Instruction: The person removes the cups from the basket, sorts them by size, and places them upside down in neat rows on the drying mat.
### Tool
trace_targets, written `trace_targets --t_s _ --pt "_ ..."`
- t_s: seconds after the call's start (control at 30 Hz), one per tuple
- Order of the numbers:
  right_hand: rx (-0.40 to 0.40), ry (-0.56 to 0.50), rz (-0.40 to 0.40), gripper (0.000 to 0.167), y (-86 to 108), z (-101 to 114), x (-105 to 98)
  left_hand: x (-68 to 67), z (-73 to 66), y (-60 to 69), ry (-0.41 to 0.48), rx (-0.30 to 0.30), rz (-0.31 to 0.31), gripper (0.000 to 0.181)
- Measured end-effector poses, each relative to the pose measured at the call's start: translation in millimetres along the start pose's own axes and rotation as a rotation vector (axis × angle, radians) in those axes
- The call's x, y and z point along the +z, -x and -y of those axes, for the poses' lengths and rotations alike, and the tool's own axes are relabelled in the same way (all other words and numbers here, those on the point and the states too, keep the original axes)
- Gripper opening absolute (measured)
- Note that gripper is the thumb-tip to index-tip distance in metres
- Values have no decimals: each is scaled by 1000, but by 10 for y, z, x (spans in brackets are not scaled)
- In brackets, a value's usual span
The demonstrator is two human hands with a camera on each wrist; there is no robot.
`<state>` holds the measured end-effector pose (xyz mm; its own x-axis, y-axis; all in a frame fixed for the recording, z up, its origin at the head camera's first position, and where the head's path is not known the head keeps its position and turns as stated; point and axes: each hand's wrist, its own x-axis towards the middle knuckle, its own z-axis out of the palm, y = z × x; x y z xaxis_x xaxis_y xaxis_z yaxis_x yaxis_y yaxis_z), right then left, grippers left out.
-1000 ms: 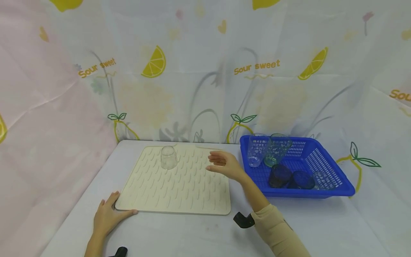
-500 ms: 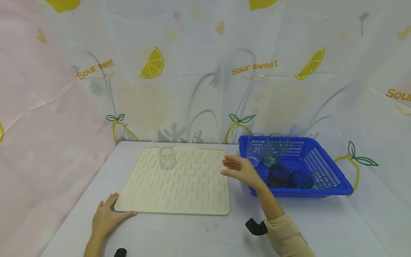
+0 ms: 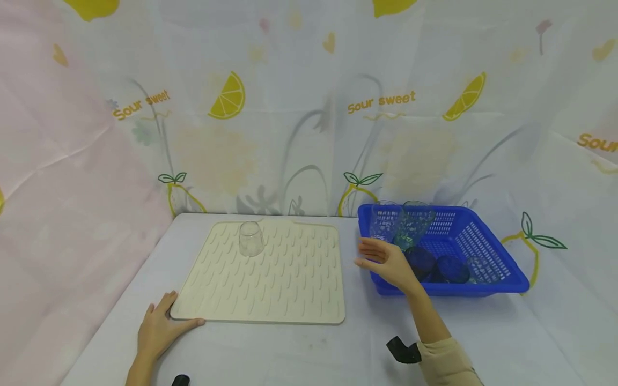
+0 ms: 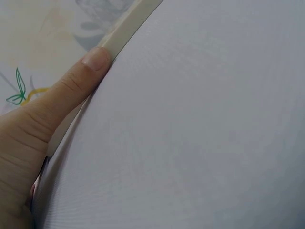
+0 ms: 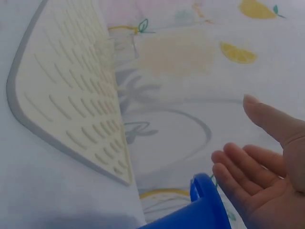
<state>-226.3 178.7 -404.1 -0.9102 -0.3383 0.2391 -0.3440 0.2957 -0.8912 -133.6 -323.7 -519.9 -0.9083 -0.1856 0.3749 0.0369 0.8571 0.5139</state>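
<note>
My left hand (image 3: 156,329) rests at the near left corner of a cream ridged drying mat (image 3: 270,279). Its thumb lies along the mat's front edge in the left wrist view, and the fingers are spread. Toward the back left of the mat stands a clear glass (image 3: 251,239). My right hand (image 3: 388,262), holding nothing, hovers by the left side of a blue plastic basket (image 3: 483,289), fingers loosely bent and thumb apart. Inside the basket are a tall clear glass (image 3: 383,220), a greenish glass (image 3: 414,222), dark glasses (image 3: 453,269) and a low clear glass (image 3: 483,271).
A white cloth covers the table (image 3: 289,351). Behind it hangs a pale curtain (image 3: 299,134) printed with lemons. The basket stands to the right of the mat, with a strip of table between them.
My right hand has moved right, from above the mat's right side to the basket's left side. The left hand stays at the mat's corner, and the glass on the mat stands still.
</note>
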Motion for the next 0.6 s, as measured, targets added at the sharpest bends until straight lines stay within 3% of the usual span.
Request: trace_targets --t_s 0.6 --pt "104 -33 -102 56 328 -165 -314 -10 -19 6 0 -23 22 102"
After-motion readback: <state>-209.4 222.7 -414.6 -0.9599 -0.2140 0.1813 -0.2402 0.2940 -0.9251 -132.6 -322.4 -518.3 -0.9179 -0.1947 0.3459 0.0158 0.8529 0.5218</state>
